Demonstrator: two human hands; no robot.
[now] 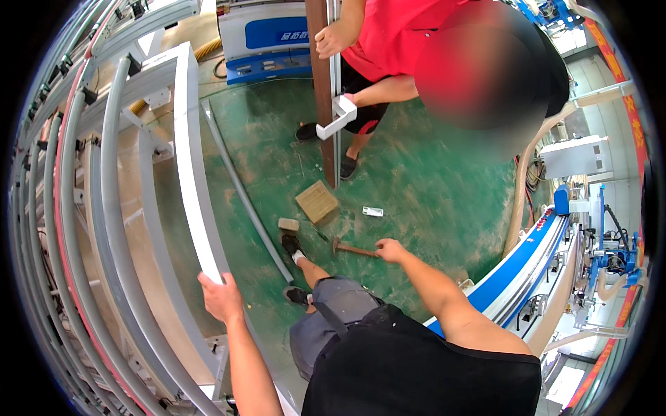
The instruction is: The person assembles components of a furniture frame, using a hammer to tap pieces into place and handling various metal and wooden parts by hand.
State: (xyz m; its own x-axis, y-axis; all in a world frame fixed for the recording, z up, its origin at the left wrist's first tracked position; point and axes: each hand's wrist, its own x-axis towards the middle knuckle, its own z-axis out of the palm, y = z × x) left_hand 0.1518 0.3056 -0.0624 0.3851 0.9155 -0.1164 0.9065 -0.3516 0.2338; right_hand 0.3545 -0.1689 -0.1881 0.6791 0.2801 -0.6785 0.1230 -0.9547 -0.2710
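Observation:
My left hand (223, 298) is closed over the edge of a long white bar (189, 159), which runs away from me along the rack on the left. In my right hand (390, 251) is the end of a hammer's wooden handle. The hammer (357, 249) is held out low over the floor, its head pointing left. Left of the hammer head is a small tan block (288, 224), near my shoe. A larger square brown block (317, 202) lies farther off, and a small white piece (372, 211) is on the floor to its right.
Facing me, a person in a red shirt (388, 35) steadies an upright brown profile (321, 90) and holds a white angular bracket (338, 119). A grey tube (243, 187) lies on the green floor (430, 180). Roller racks (114, 159) stand left; a blue-and-white machine (513, 270) stands right.

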